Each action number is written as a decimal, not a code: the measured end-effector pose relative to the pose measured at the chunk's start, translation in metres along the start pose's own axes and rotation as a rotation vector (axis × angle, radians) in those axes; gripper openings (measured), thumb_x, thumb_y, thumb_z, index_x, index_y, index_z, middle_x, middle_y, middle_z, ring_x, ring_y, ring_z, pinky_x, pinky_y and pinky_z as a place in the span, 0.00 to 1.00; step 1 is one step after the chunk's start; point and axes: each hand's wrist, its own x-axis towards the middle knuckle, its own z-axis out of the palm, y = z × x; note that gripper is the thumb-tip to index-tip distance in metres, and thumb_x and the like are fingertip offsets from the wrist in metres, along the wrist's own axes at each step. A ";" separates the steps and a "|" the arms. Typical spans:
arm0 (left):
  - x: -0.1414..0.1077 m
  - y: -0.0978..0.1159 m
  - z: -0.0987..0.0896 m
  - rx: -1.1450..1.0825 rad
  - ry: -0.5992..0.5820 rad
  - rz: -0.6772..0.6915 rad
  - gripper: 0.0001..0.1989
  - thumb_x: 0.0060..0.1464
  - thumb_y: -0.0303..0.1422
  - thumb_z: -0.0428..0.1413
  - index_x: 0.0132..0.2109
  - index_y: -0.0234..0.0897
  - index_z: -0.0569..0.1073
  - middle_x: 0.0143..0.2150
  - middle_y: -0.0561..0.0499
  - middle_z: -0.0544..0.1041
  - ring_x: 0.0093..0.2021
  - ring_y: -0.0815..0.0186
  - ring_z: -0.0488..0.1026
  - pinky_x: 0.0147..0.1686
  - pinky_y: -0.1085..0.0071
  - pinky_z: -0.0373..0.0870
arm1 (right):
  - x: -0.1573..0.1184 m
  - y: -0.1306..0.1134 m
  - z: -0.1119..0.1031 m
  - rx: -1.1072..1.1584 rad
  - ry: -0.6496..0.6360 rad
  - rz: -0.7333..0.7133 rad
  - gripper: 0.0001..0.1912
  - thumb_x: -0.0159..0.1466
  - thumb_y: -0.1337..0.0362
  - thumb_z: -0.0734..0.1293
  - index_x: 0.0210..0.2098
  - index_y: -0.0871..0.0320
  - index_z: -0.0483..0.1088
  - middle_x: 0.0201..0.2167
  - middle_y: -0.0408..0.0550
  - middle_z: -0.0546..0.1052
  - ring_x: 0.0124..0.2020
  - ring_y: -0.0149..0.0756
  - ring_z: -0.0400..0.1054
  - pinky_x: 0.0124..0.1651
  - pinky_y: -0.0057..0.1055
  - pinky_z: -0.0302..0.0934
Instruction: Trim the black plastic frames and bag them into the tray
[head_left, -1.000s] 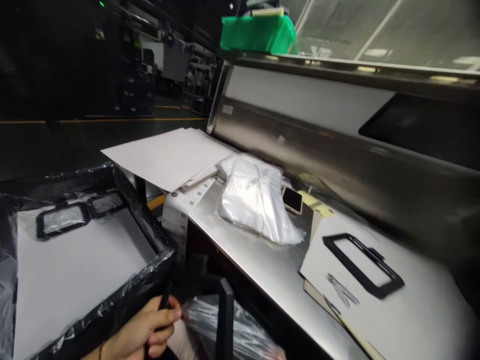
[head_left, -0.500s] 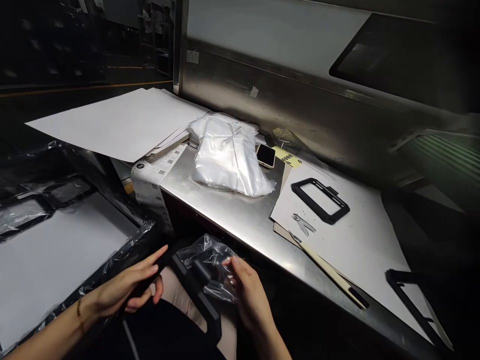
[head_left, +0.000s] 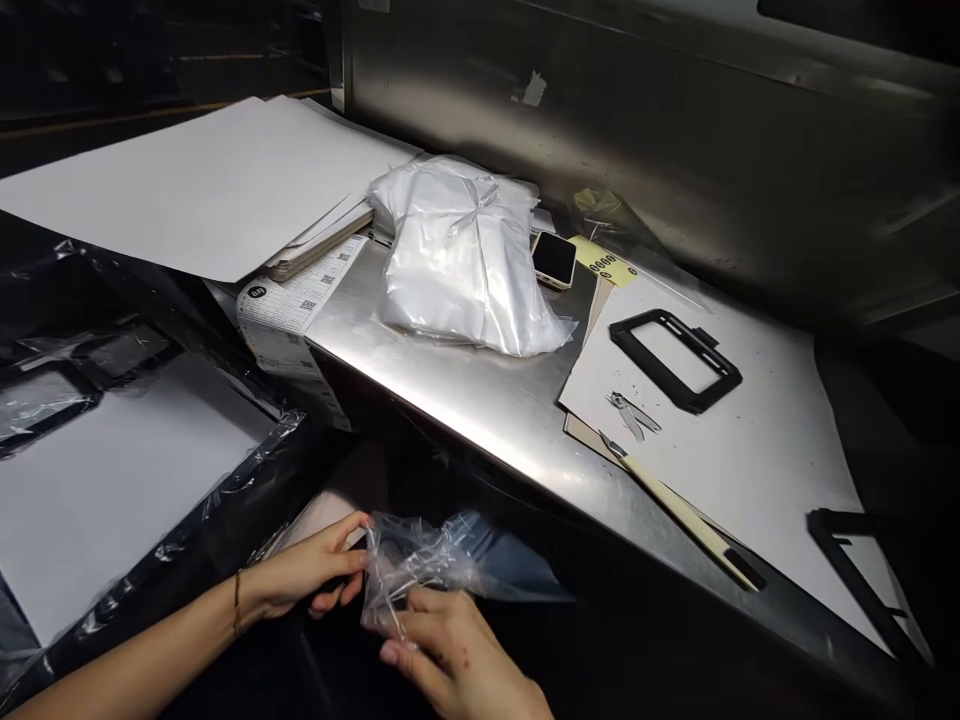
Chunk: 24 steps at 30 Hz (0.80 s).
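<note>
Low in front of me, over my lap, is a crumpled clear plastic bag (head_left: 480, 560), its loose end trailing to the right. My left hand (head_left: 319, 570) pinches the bag's left edge between thumb and forefinger. With its back turned up, my right hand (head_left: 457, 650) is closed on the lower part of the same bag, thumb beneath the fingers. Whether anything lies inside the bag is hard to tell against the dark clothing. A bracelet circles my left wrist.
On the metal bench (head_left: 480, 400) lie a bundle of clear bags (head_left: 465, 260), a phone (head_left: 554, 260), black frames (head_left: 675, 360), nippers (head_left: 634, 413) and a cream-handled knife (head_left: 679, 510). White sheets (head_left: 187, 190) are stacked at left. A black-lined box (head_left: 277, 425) stands below them.
My hands have come closer together, with the left hand now pinching the bag. The black frame that was on my lap no longer shows. The view has tilted down.
</note>
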 end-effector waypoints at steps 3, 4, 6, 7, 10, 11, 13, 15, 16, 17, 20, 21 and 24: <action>-0.005 -0.003 -0.004 -0.019 0.077 -0.033 0.23 0.54 0.38 0.46 0.54 0.34 0.50 0.19 0.60 0.65 0.11 0.81 0.51 0.12 0.81 0.49 | -0.013 0.018 0.006 -0.028 0.139 0.098 0.13 0.61 0.62 0.58 0.42 0.54 0.69 0.28 0.46 0.71 0.29 0.32 0.66 0.31 0.27 0.59; -0.007 -0.004 -0.005 -0.025 0.101 -0.043 0.25 0.54 0.39 0.46 0.55 0.34 0.48 0.19 0.60 0.66 0.12 0.80 0.51 0.13 0.81 0.50 | -0.017 0.024 0.008 -0.037 0.199 0.133 0.14 0.62 0.62 0.56 0.43 0.57 0.69 0.27 0.48 0.70 0.28 0.33 0.65 0.30 0.28 0.60; -0.009 -0.005 -0.006 -0.029 0.126 -0.056 0.28 0.54 0.40 0.45 0.57 0.35 0.42 0.20 0.59 0.67 0.12 0.80 0.52 0.13 0.80 0.51 | -0.021 0.035 0.012 -0.041 0.283 0.171 0.16 0.63 0.63 0.54 0.43 0.62 0.69 0.27 0.50 0.70 0.27 0.33 0.65 0.29 0.29 0.60; -0.009 -0.006 -0.006 -0.025 0.122 -0.060 0.30 0.54 0.40 0.45 0.58 0.36 0.40 0.21 0.58 0.69 0.11 0.80 0.52 0.13 0.80 0.51 | -0.019 0.038 0.014 -0.036 0.302 0.170 0.16 0.64 0.63 0.53 0.43 0.62 0.68 0.26 0.49 0.70 0.27 0.32 0.65 0.29 0.29 0.60; -0.002 -0.004 -0.004 0.002 0.090 -0.073 0.35 0.54 0.39 0.46 0.60 0.40 0.31 0.27 0.50 0.74 0.11 0.80 0.56 0.12 0.81 0.48 | -0.003 0.036 0.019 -0.024 0.296 0.122 0.15 0.64 0.64 0.54 0.45 0.60 0.66 0.27 0.46 0.70 0.27 0.30 0.65 0.29 0.29 0.61; 0.001 -0.002 -0.003 0.013 0.083 -0.079 0.37 0.54 0.38 0.47 0.60 0.42 0.29 0.29 0.49 0.75 0.11 0.80 0.57 0.12 0.81 0.48 | 0.005 0.033 0.020 -0.021 0.273 0.092 0.14 0.64 0.64 0.54 0.45 0.59 0.66 0.27 0.45 0.70 0.27 0.29 0.64 0.30 0.29 0.61; 0.007 0.001 -0.001 0.031 0.082 -0.081 0.38 0.53 0.38 0.48 0.60 0.44 0.29 0.31 0.51 0.74 0.12 0.80 0.58 0.12 0.81 0.50 | 0.020 0.025 0.021 -0.005 0.189 0.008 0.12 0.63 0.64 0.56 0.43 0.55 0.68 0.27 0.42 0.70 0.27 0.27 0.65 0.31 0.27 0.61; 0.010 0.003 0.000 0.053 0.088 -0.073 0.33 0.53 0.37 0.49 0.60 0.44 0.39 0.30 0.54 0.72 0.13 0.80 0.58 0.11 0.82 0.51 | 0.026 0.020 0.022 0.014 0.095 -0.070 0.11 0.61 0.64 0.60 0.41 0.49 0.69 0.27 0.38 0.72 0.28 0.25 0.66 0.32 0.23 0.61; 0.011 0.002 -0.001 0.068 0.093 -0.067 0.28 0.53 0.37 0.49 0.58 0.41 0.46 0.29 0.55 0.71 0.14 0.80 0.58 0.11 0.82 0.51 | 0.026 0.020 0.022 0.014 0.075 -0.079 0.11 0.60 0.65 0.61 0.42 0.47 0.68 0.28 0.37 0.72 0.29 0.25 0.66 0.34 0.22 0.61; 0.012 0.000 -0.001 0.084 0.096 -0.065 0.22 0.54 0.39 0.48 0.54 0.37 0.55 0.27 0.55 0.70 0.14 0.80 0.57 0.11 0.82 0.51 | 0.023 0.023 0.023 0.003 0.084 -0.058 0.12 0.60 0.65 0.61 0.43 0.47 0.68 0.29 0.38 0.73 0.31 0.26 0.67 0.35 0.23 0.62; 0.013 -0.013 -0.005 0.147 0.115 -0.087 0.19 0.56 0.43 0.41 0.42 0.32 0.65 0.24 0.56 0.69 0.13 0.79 0.57 0.11 0.80 0.54 | 0.002 0.041 0.032 -0.068 0.209 0.123 0.11 0.62 0.65 0.58 0.43 0.55 0.66 0.33 0.44 0.71 0.34 0.31 0.66 0.38 0.34 0.62; 0.014 -0.018 -0.007 0.173 0.120 -0.109 0.20 0.56 0.44 0.39 0.41 0.32 0.65 0.24 0.55 0.70 0.13 0.79 0.59 0.12 0.79 0.55 | -0.006 0.048 0.038 -0.088 0.250 0.193 0.11 0.62 0.64 0.57 0.42 0.58 0.65 0.34 0.46 0.70 0.36 0.33 0.65 0.39 0.37 0.61; 0.015 -0.032 -0.011 0.289 0.120 -0.190 0.22 0.56 0.45 0.38 0.41 0.32 0.65 0.21 0.56 0.69 0.13 0.78 0.60 0.12 0.78 0.57 | -0.029 0.057 0.063 -0.069 0.264 0.316 0.08 0.62 0.64 0.57 0.37 0.59 0.66 0.34 0.46 0.70 0.36 0.33 0.66 0.38 0.36 0.62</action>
